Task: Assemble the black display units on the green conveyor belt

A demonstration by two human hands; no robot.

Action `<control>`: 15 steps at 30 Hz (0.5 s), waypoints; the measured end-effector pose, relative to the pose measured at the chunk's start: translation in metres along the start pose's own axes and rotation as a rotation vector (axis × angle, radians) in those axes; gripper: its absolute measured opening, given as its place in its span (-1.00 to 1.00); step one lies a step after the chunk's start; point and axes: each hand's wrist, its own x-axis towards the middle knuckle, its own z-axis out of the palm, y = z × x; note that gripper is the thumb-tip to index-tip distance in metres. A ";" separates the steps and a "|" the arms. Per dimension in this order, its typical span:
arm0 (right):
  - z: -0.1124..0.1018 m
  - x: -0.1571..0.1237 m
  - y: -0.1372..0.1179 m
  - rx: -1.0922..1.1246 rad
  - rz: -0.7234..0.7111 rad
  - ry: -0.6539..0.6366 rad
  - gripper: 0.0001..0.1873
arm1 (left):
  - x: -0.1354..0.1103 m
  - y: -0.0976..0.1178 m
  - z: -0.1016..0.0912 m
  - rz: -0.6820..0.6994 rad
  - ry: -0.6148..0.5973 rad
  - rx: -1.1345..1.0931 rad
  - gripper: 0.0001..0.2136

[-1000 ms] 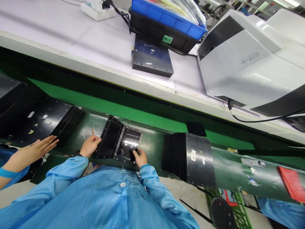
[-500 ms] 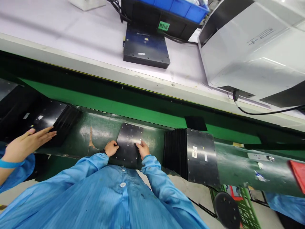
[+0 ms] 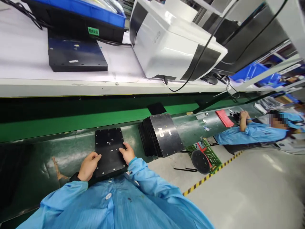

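A flat black panel (image 3: 110, 149) with small screws or holes along its edges lies on the green bench right in front of me. My left hand (image 3: 89, 165) grips its left edge, thumb on top and fingers curled at the side. On the opposite edge, my right hand (image 3: 127, 153) is closed the same way, its thumb on the top face. To the right stands a tall stack of similar black panels (image 3: 165, 135), its top one bearing two white labels. The panel's underside is hidden.
A white shelf (image 3: 114, 87) runs above the bench, holding a black box (image 3: 77, 57), a blue bin (image 3: 105, 16) and a white machine (image 3: 171, 47). A co-worker (image 3: 254, 132) in blue sits farther right, near a red item (image 3: 224, 118). A round black stool (image 3: 201, 161) stands below.
My view has swung to the right, bringing the co-worker and floor into sight. The other person's hand at the left has left the view. Both my hands remain on the panel.
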 end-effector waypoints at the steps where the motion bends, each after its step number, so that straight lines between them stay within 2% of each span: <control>1: -0.018 -0.005 -0.017 -0.001 -0.039 0.022 -0.38 | -0.007 0.018 -0.004 0.062 -0.034 -0.012 -0.61; 4: -0.093 -0.020 -0.073 -0.016 -0.217 0.097 -0.36 | -0.028 0.083 -0.003 0.285 -0.132 -0.032 -0.70; 7: -0.184 -0.023 -0.120 -0.073 -0.327 0.213 -0.32 | -0.051 0.155 0.023 0.475 -0.276 -0.095 -0.81; 9: -0.242 -0.013 -0.139 -0.112 -0.322 0.323 -0.26 | -0.064 0.198 0.055 0.586 -0.368 -0.141 -0.86; 11: -0.290 0.004 -0.148 -0.164 -0.286 0.426 -0.23 | -0.071 0.231 0.092 0.647 -0.437 -0.160 -0.90; 13: -0.324 0.024 -0.147 -0.246 -0.219 0.495 -0.25 | -0.074 0.251 0.130 0.644 -0.503 -0.133 -0.92; 15: -0.343 0.042 -0.140 -0.378 -0.143 0.532 -0.24 | -0.073 0.257 0.163 0.628 -0.560 -0.088 -0.88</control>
